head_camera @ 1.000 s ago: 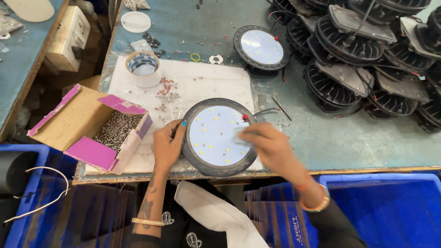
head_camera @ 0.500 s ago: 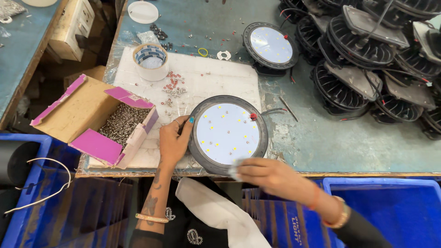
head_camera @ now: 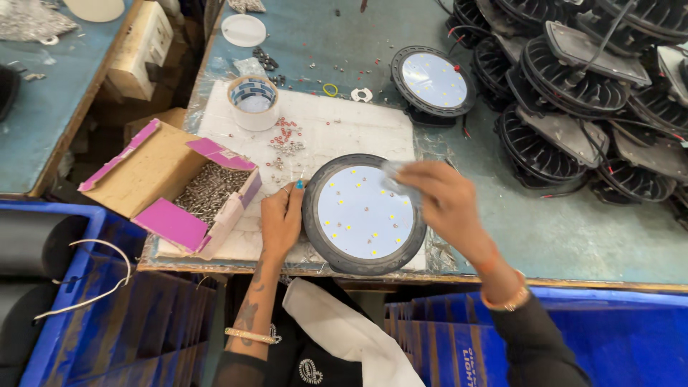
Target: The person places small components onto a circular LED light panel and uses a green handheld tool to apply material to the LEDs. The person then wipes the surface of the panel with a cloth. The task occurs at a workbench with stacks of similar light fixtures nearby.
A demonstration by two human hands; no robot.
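Dark sleeves, gold bangles, teal-painted nails, forearm tattoo, black-and-white top.

Even, bright overhead light is falling across the desk (head_camera: 502, 236), throwing only soft, short shadows. The white disc of the round lamp (head_camera: 364, 213) is glaring slightly. The right hand (head_camera: 444, 204) is smearing a little with motion. Wide-angle distortion is bending the desk's edges near the corners.

White lamp disc (head_camera: 362, 215) with yellow dots in black rim, pink-flapped brown box (head_camera: 172, 188), teal table (head_camera: 573, 229)
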